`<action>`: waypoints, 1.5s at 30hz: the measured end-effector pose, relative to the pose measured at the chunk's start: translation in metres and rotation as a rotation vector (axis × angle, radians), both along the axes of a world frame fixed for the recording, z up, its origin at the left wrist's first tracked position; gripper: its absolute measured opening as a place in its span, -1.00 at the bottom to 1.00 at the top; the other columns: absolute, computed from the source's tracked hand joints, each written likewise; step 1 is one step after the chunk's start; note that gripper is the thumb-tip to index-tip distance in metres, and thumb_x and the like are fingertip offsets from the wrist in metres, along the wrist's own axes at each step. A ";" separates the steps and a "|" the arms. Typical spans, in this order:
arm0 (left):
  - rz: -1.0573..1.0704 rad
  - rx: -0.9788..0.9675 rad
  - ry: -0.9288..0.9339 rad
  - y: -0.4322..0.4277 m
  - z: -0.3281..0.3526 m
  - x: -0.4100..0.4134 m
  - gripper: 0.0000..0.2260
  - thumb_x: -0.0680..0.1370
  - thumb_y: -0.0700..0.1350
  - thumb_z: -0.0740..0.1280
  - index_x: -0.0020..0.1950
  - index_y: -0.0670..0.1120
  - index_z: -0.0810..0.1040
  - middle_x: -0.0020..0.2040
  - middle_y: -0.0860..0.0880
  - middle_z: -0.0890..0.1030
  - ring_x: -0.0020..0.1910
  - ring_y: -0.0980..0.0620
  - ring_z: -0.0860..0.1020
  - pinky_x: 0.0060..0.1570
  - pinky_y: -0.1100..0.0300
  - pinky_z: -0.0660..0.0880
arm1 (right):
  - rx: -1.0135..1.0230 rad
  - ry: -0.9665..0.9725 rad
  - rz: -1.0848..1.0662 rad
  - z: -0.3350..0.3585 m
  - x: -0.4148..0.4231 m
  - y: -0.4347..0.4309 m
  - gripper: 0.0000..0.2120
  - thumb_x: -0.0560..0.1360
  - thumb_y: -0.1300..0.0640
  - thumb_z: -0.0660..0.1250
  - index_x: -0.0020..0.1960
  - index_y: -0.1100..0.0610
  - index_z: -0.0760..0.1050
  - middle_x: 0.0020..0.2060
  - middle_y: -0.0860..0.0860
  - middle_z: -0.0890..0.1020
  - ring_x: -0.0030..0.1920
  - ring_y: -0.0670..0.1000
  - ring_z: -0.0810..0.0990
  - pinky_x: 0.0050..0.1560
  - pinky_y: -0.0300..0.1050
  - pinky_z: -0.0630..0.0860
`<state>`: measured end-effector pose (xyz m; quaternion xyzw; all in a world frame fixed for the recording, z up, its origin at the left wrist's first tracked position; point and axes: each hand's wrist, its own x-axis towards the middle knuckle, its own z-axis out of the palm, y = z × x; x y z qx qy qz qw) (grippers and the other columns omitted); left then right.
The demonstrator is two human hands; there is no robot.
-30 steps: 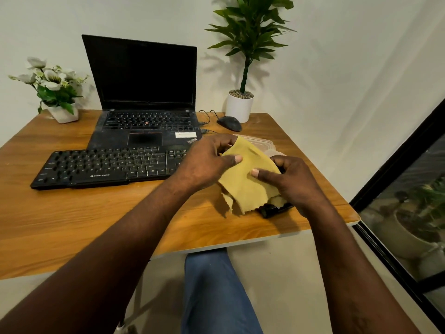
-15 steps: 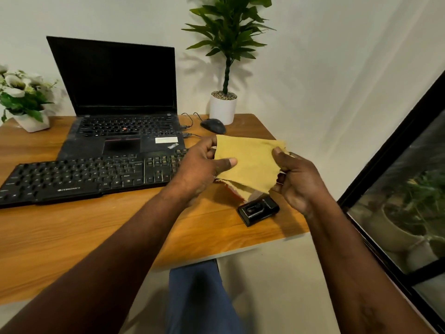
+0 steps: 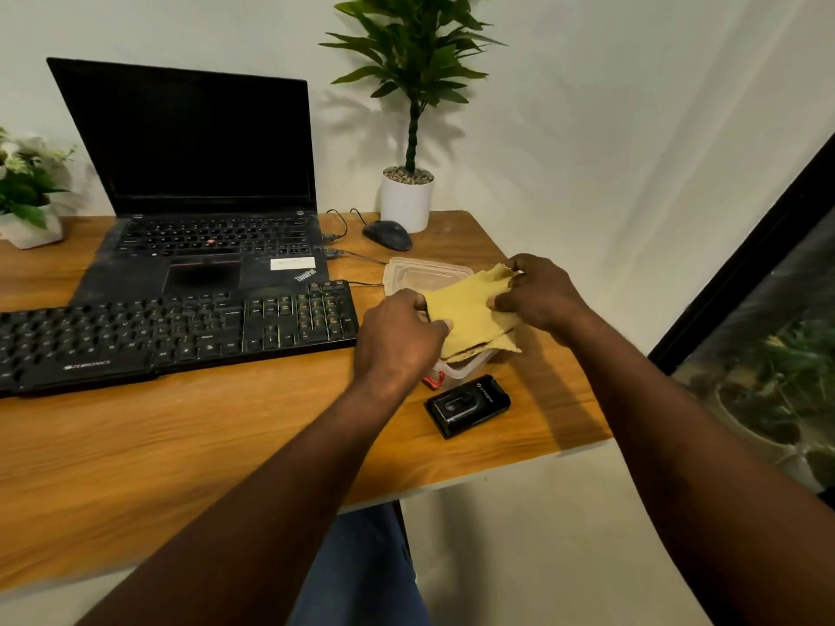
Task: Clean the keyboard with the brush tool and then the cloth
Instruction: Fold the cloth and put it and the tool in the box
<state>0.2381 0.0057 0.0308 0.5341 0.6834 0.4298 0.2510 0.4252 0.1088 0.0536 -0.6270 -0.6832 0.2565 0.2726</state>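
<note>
Nearest, by the front edge of the desk [image 3: 180, 445] toward its right corner, lies a small black case [image 3: 467, 406]. I cannot tell whether it is the brush tool. Just behind it sits a clear tub [image 3: 465, 368] with something red at its near rim, and what looks like its lid [image 3: 424, 273] lies flat beyond.

Over the tub both hands hold the cloth [image 3: 465, 314]. The left hand [image 3: 397, 336] pinches its left edge between thumb and fingers, and the right hand [image 3: 542, 295] grips the far right corner and the edge below it. The cloth is yellow and doubled over, and the ragged edge of its lower layer hangs past the tub's right side.

The step in hand looks like readying the cloth for the wipe. To do it well:

- Fold it once more into a flat pad and tuck the frayed edge inside, so no threads catch under the keycaps.
- Lift it clear of the tub before moving left, so the hanging layer does not drag the tub along.
- Let one hand take the pad and free the other to steady the keyboard.

The keyboard [image 3: 180, 332] lies along the middle of the desk with its right end just beside the left hand, so the carry is short. Wipe along the rows, not across them, and press lightly. A thin cable [image 3: 361, 257] runs between the keyboard's far right corner and the lid, so keep the cloth from snagging it.

Behind the keyboard stands an open laptop [image 3: 203, 173]. At the back edge are a mouse [image 3: 387, 234] and a potted plant [image 3: 406, 196], with flowers [image 3: 22, 187] at the far left.
</note>
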 end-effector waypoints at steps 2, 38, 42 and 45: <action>0.013 -0.024 0.218 0.001 -0.001 0.001 -0.75 0.48 0.06 0.53 0.10 0.03 0.63 -0.05 0.00 0.69 -0.10 -0.05 0.66 -0.09 0.01 0.64 | 0.040 -0.120 0.077 -0.001 -0.002 0.004 -0.46 0.41 0.16 0.58 0.35 0.07 0.52 0.03 -0.01 0.59 0.07 0.05 0.58 0.03 -0.08 0.54; -0.019 -0.186 0.888 0.029 0.005 -0.020 -0.55 0.54 -0.03 0.41 0.41 -0.05 0.46 0.31 -0.14 0.47 0.27 -0.21 0.51 0.13 -0.11 0.48 | 0.165 -0.693 0.051 -0.018 -0.034 -0.030 -0.74 0.43 0.02 0.50 0.05 -0.01 0.48 -0.09 0.04 0.61 -0.09 0.12 0.58 -0.16 -0.05 0.57; -0.042 -0.187 0.842 0.033 0.007 -0.024 -0.45 0.53 0.06 0.48 0.46 -0.02 0.40 0.30 -0.13 0.49 0.26 -0.22 0.53 0.06 -0.08 0.53 | 0.122 -0.730 0.065 -0.014 -0.037 -0.029 -0.78 0.45 -0.03 0.49 0.01 -0.03 0.50 -0.09 0.02 0.61 -0.08 0.10 0.57 -0.19 -0.07 0.52; -0.091 -0.159 0.691 0.030 0.010 -0.025 -0.60 0.54 0.06 0.47 0.34 0.08 0.49 0.26 -0.12 0.46 0.23 -0.23 0.52 0.04 -0.09 0.57 | 0.222 -0.650 0.117 -0.003 -0.035 -0.029 -0.80 0.44 -0.08 0.51 -0.09 -0.06 0.53 -0.14 -0.02 0.62 -0.10 0.06 0.58 -0.20 -0.08 0.53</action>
